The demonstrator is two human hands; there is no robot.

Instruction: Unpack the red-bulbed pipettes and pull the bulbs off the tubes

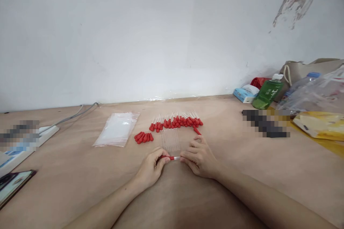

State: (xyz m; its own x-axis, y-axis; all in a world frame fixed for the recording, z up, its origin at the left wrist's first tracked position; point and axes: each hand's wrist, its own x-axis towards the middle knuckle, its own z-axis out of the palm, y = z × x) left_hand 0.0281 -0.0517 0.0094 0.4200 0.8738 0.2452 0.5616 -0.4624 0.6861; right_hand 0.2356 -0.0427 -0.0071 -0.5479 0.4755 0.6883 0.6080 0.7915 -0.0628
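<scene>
Both hands grasping, seen from my remote post. Left hand (152,166) pinches a red, rounded, rubbery-looking bulb (171,157); right hand (200,161) grips a slim, clear, stiff-looking tube (176,157). Pieces meet end to end between the hands, just nearer me than a parallel row of thin transparent tubes (170,139).

Risks, my judgement: an off-axis push could bend or crack the tube (glass or plastic, cannot tell); smooth walls could slip in the fingers; a careless knuckle could set the round row rolling.

Textures: matte, club-shaped loose red bulbs (143,137); red-ended clear droppers (177,121) heaped behind; glossy, flat whitish plastic bags (116,128); dull brown tabletop (80,179).
</scene>
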